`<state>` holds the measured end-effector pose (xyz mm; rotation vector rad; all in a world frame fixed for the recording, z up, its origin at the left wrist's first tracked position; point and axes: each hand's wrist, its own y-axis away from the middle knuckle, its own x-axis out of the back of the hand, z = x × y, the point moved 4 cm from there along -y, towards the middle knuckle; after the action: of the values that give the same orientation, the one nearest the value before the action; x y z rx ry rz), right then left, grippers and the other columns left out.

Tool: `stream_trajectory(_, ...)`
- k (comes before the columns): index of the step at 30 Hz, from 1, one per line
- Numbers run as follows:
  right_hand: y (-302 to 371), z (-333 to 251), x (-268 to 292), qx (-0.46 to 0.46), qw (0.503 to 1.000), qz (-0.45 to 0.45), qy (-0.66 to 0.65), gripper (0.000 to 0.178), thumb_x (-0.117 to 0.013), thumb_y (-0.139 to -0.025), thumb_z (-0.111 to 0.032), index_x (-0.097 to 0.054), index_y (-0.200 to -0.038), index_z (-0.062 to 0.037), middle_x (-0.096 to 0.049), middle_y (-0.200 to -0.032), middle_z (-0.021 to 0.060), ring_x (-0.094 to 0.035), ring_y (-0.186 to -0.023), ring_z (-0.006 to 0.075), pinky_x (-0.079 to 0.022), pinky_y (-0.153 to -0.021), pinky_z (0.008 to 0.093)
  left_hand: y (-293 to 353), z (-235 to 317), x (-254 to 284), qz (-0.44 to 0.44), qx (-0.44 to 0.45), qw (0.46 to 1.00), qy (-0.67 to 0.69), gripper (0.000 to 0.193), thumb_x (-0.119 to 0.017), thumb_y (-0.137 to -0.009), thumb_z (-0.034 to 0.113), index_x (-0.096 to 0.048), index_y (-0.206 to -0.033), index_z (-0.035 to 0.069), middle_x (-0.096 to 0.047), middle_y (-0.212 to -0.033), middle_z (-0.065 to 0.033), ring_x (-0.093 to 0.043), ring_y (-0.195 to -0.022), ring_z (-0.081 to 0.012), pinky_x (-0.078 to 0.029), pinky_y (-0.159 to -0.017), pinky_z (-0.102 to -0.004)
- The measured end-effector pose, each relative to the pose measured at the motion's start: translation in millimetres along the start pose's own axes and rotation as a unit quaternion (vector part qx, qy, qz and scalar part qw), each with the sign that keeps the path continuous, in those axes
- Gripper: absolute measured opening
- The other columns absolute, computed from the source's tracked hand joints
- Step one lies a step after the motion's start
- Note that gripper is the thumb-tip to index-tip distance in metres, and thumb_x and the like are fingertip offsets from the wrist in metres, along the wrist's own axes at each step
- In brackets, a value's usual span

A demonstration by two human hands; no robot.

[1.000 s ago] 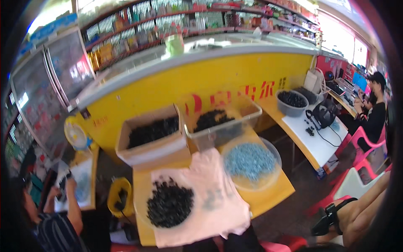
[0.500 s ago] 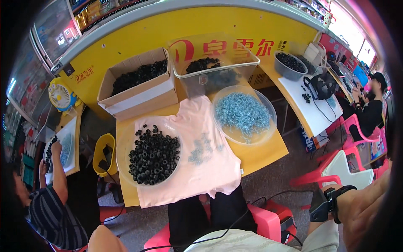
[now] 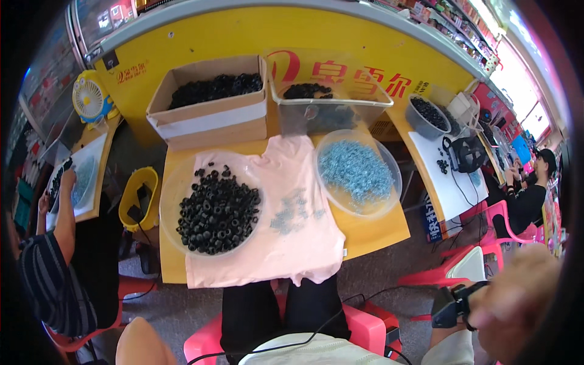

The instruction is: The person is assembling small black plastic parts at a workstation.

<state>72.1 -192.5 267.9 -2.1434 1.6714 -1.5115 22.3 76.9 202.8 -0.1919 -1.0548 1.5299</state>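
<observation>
Close up at the right edge, my right hand [image 3: 517, 304] is raised and smeared by motion; its fingers cannot be made out. A black device on a strap [image 3: 453, 306] sits at that wrist. Of my left arm only a bare part [image 3: 143, 345] shows at the bottom, and my left hand is out of view. Before me a pale pink garment-like cloth [image 3: 304, 249] covers part of the yellow table. A round clear tray of small black ring-shaped pieces [image 3: 219, 213] rests on its left. To the right stands a round clear tray of tiny light-blue pieces [image 3: 356, 170]; similar bits lie on the cloth.
A cardboard box [image 3: 210, 128] and a clear plastic bin [image 3: 334, 115], both with black pieces, stand behind the trays. Left are a yellow basket [image 3: 139, 198] and a co-worker [image 3: 58, 286]. Right are a side table [image 3: 453, 194], pink chairs [image 3: 447, 267] and another person [image 3: 526, 201].
The view has shifted slightly, so the table sits a little higher and further left. My right hand has moved and is now more blurred. The trays and cloth look unchanged.
</observation>
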Motion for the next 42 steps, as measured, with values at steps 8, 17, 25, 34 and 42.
stream_trajectory(8,15,100,-113,-0.037,0.992,-0.123,0.01,0.011,-0.071,-0.083,-0.01,-0.069,-0.093,-0.0063,-0.065,-0.081,0.0091,-0.063,-0.061,0.0235,-0.047,-0.055,0.0319,1,10,1,0.048,-0.032,0.996,0.069,0.044,-0.051,-0.095,0.033,-0.063,-0.111,-0.007,-0.068,-0.106,-0.0187,-0.064,-0.095,-0.0247,-0.05,-0.087,-0.0341)
stream_trajectory(17,60,176,-176,-0.048,0.941,-0.159,0.296,0.018,-0.067,-0.087,-0.019,-0.071,-0.104,-0.0142,-0.063,-0.062,0.0151,-0.065,-0.056,0.0317,-0.05,-0.053,0.0412,10,7,5,0.113,-0.078,0.978,0.157,0.048,-0.05,-0.096,0.036,-0.063,-0.113,-0.007,-0.068,-0.106,-0.0197,-0.064,-0.094,-0.0253,-0.05,-0.086,-0.0348)
stream_trajectory(25,60,180,-201,-0.046,0.938,-0.161,0.304,0.019,-0.068,-0.084,-0.018,-0.069,-0.103,-0.0143,-0.063,-0.061,0.0138,-0.066,-0.059,0.0307,-0.051,-0.054,0.0395,9,7,9,0.138,-0.071,0.975,0.161,0.051,-0.049,-0.096,0.039,-0.062,-0.114,-0.008,-0.068,-0.105,-0.0206,-0.064,-0.093,-0.0259,-0.05,-0.086,-0.0354)
stream_trajectory(34,50,169,-197,-0.079,0.975,-0.14,0.151,0.011,-0.067,-0.082,-0.015,-0.062,-0.091,-0.0107,-0.065,-0.063,0.0131,-0.066,-0.059,0.0306,-0.05,-0.053,0.0407,17,-18,-9,0.182,0.029,0.957,0.225,0.055,-0.048,-0.096,0.042,-0.061,-0.115,-0.008,-0.067,-0.105,-0.0216,-0.064,-0.093,-0.0266,-0.05,-0.086,-0.036)
stream_trajectory(42,64,169,-202,-0.103,0.979,-0.143,0.099,0.017,-0.069,-0.081,-0.012,-0.063,-0.096,-0.0086,-0.059,-0.056,0.0085,-0.062,-0.052,0.0261,-0.045,-0.051,0.0359,64,-60,-83,0.111,0.295,0.903,0.292,0.05,-0.051,-0.096,0.038,-0.063,-0.115,-0.007,-0.068,-0.104,-0.0205,-0.064,-0.094,-0.0258,-0.049,-0.087,-0.0358)
